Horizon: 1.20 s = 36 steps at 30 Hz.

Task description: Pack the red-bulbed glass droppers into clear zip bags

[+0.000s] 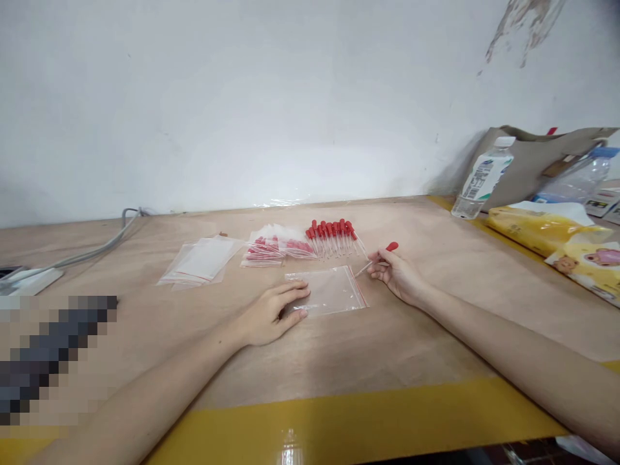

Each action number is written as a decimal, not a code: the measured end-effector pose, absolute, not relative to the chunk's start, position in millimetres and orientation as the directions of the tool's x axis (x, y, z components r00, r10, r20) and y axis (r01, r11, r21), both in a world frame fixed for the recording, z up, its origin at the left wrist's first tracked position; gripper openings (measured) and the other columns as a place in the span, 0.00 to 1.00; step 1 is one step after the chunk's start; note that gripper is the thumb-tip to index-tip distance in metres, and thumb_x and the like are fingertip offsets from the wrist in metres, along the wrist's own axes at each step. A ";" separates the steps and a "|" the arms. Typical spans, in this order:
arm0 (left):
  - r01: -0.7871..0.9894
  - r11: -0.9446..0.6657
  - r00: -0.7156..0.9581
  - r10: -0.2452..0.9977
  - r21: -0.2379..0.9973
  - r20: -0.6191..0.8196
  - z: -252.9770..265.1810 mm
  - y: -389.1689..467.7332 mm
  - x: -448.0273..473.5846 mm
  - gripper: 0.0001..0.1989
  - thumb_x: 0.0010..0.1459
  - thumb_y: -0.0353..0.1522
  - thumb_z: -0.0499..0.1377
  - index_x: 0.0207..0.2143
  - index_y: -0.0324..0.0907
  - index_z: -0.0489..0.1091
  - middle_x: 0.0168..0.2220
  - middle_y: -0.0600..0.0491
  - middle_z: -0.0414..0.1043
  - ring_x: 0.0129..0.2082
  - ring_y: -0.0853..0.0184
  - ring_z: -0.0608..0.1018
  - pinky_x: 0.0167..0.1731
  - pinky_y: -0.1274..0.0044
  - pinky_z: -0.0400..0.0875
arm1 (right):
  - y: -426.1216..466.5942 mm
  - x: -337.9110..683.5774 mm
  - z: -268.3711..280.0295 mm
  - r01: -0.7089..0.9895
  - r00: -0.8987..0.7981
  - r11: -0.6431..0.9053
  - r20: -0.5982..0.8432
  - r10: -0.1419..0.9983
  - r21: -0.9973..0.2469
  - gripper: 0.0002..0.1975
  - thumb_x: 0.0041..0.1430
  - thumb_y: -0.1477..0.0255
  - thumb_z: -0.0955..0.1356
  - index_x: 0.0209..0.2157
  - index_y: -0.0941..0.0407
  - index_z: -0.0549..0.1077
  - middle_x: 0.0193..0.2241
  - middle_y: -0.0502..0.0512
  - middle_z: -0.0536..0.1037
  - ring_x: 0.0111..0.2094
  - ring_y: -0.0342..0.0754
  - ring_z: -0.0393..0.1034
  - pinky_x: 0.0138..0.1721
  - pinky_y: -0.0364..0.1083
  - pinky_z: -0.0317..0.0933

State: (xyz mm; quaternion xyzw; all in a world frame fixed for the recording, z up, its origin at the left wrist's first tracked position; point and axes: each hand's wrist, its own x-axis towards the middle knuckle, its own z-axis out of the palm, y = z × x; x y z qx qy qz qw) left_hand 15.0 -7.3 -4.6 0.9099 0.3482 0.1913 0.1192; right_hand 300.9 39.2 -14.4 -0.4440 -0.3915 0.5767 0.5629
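Observation:
My right hand (400, 278) pinches a glass dropper (392, 247) with a red rubber bulb. The dropper's thin tip points left, close to the red-striped end of a clear zip bag (332, 290). That bag lies flat on the table, and my left hand (274, 313) rests on its left end with thumb and fingers apart. Just behind the bag several more red-bulbed droppers (332, 232) lie side by side in a row. To their left is an overlapping pile of zip bags (274, 248) with red contents. Farther left lies a stack of flat clear zip bags (196, 261).
A water bottle (483, 177), a grey bag (533, 155) and yellow packets (542, 226) stand or lie at the right. A grey cable (97, 245) runs across the left side. Yellow tape (363, 413) borders the table's front edge, and a white wall (242, 103) rises behind.

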 end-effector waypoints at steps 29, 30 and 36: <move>0.603 -0.728 0.690 0.681 0.327 0.244 -5.4 -5.4 14.4 0.21 0.61 0.37 0.51 0.56 0.43 0.61 0.57 0.47 0.60 0.57 0.61 0.64 0.55 0.66 0.60 | 26.8 317.5 -11.2 0.352 -0.580 0.489 0.224 0.783 -0.798 0.11 0.52 0.67 0.67 0.36 0.54 0.76 0.36 0.54 0.69 0.31 0.41 0.65 0.29 0.42 0.60; 0.601 -0.730 0.691 0.679 0.325 0.246 -5.6 -5.4 14.5 0.21 0.61 0.37 0.51 0.56 0.43 0.61 0.57 0.47 0.60 0.57 0.61 0.64 0.55 0.66 0.60 | 27.1 317.1 -11.0 0.330 -0.588 0.500 0.241 0.773 -0.800 0.10 0.52 0.67 0.67 0.36 0.55 0.76 0.37 0.55 0.70 0.32 0.42 0.65 0.30 0.42 0.60; 0.588 -0.740 0.694 0.669 0.325 0.267 -6.8 -5.8 13.6 0.20 0.61 0.37 0.52 0.55 0.44 0.62 0.57 0.48 0.60 0.56 0.60 0.65 0.54 0.65 0.61 | 27.3 310.4 -9.7 0.240 -0.660 0.369 0.128 0.740 -0.898 0.14 0.53 0.63 0.67 0.37 0.58 0.71 0.30 0.52 0.72 0.24 0.39 0.63 0.24 0.41 0.59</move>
